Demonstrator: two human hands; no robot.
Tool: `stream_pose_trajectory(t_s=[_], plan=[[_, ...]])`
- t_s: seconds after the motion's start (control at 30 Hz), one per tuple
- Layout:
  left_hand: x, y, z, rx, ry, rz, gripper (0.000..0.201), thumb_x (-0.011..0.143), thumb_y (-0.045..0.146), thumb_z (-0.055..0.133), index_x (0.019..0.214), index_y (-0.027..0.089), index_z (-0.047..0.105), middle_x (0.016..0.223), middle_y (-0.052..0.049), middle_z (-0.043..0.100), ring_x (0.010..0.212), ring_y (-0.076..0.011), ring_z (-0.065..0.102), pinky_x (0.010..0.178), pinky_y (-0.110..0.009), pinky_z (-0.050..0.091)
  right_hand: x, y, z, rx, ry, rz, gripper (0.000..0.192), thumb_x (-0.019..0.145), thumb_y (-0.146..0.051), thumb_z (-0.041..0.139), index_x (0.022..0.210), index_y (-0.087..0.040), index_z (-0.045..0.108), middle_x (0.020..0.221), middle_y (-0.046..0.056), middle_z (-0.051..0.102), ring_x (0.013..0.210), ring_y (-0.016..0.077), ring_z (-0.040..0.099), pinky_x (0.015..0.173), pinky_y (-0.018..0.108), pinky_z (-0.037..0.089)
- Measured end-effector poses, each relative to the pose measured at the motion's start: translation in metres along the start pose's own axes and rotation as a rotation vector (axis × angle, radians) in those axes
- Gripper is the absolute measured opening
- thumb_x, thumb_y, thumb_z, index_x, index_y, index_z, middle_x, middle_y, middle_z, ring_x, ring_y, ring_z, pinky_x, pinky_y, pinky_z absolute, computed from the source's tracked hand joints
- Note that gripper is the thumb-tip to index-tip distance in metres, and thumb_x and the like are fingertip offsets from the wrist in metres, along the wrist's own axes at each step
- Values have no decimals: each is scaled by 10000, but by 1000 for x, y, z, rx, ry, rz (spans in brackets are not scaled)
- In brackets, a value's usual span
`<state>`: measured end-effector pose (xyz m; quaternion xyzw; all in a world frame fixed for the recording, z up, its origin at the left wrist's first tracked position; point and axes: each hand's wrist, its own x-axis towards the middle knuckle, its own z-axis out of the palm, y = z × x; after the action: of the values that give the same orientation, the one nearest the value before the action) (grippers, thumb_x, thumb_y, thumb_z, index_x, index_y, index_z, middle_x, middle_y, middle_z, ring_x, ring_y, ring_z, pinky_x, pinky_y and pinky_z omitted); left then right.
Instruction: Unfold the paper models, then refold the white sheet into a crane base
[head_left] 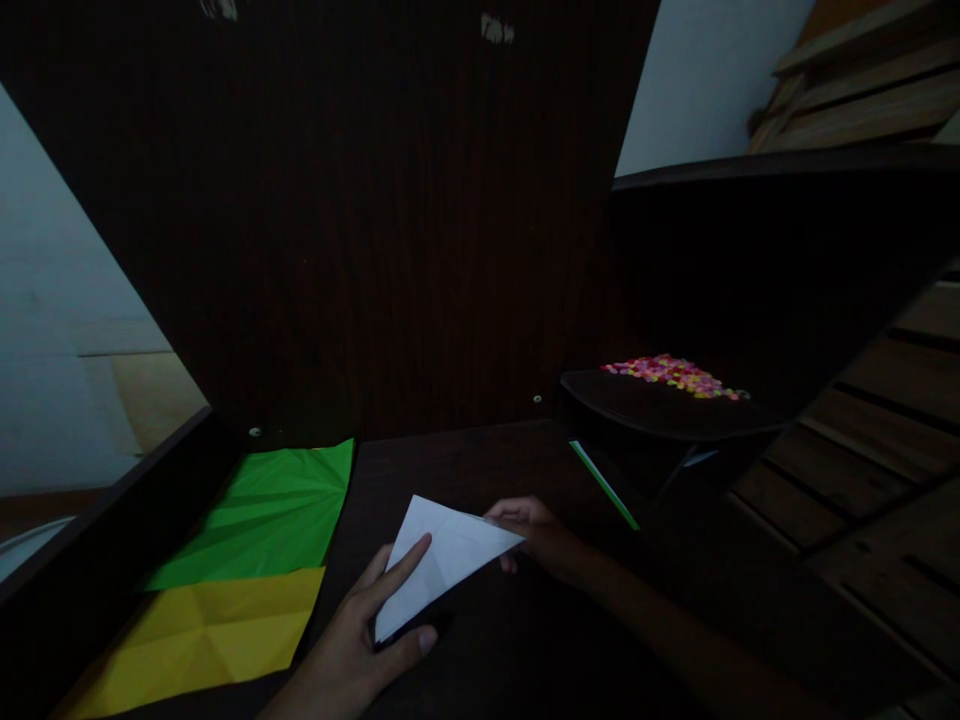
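Observation:
A folded sheet of white paper is held between my two hands, low over the dark desk. Its outline is roughly triangular, with the narrow point towards the right. My left hand grips the wide left end, index finger lying across the top face and thumb by the lower edge. At the right tip, my right hand has its fingers curled around the paper from behind, so part of them is hidden. Faint crease lines show on the white surface.
Creased green paper and yellow paper lie at the left beside a raised side board. A thin green-and-white strip rests to the right. Small colourful pieces are heaped on a corner shelf. A dark panel rises behind.

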<state>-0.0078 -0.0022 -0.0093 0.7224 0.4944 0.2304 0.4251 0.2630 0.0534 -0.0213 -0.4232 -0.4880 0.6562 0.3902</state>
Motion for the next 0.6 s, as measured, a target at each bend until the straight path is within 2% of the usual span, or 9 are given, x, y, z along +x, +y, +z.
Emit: stream_pose_trajectory(t_s=[0.1,0.13,0.2,0.27,0.33,0.37,0.47,0.53,0.6], plan=[[0,1,-2,-47,22,-24,671,861,574,576,1455,303,425,1580,-77,296,1412,-400,303,1113,-607,244,1,0,0,35,-5,8,574,734,-675,642,748,-101,659,524,15,602,383,107,529,369,218,371],[1,1,-3,-82,28,-43,656,876,601,532,1455,310,427,1590,-77,273,1309,-401,462,1073,-598,328,1,0,0,53,-15,9,597,742,-693,618,770,-99,663,534,24,614,383,111,533,367,221,377],[2,0,-3,-180,23,-79,667,882,647,479,1461,323,414,1593,-100,259,935,-317,690,899,-545,502,1,0,-1,76,-46,5,568,718,-660,661,823,-102,666,569,40,648,392,118,547,370,224,393],[4,1,-3,-268,-2,-78,693,872,659,490,1469,318,405,1502,-136,427,651,-208,675,749,-469,558,0,0,-2,61,-71,-9,481,673,-544,754,859,-108,672,619,45,678,412,117,563,382,221,410],[6,2,-3,-303,-12,-40,679,879,626,519,1463,292,426,1182,-116,684,581,-180,637,760,-435,550,-2,0,-1,31,-63,-27,406,638,-432,804,861,-116,683,653,37,690,423,110,568,394,216,421],[6,3,-3,-306,-11,-16,661,889,601,528,1459,280,436,971,-80,736,582,-183,634,796,-432,540,-2,0,-1,16,-48,-38,375,638,-403,808,851,-118,688,659,31,690,424,105,566,397,215,423],[8,6,-2,-312,-13,44,631,911,540,542,1463,254,432,587,8,644,609,-200,641,842,-432,524,-2,0,0,-15,2,-59,328,653,-390,800,802,-118,692,638,21,678,409,97,548,394,217,418],[8,7,-1,-348,-15,56,645,895,516,584,1465,257,429,657,-5,658,620,-198,647,757,-396,549,-1,0,-1,-30,21,-63,333,660,-411,796,775,-120,685,632,23,678,399,95,538,390,219,411],[8,7,1,-414,-13,52,677,860,506,641,1459,264,438,881,-56,686,616,-184,654,639,-348,555,0,-1,-2,-41,29,-68,346,669,-438,790,754,-124,674,630,27,682,395,95,534,390,221,406]])
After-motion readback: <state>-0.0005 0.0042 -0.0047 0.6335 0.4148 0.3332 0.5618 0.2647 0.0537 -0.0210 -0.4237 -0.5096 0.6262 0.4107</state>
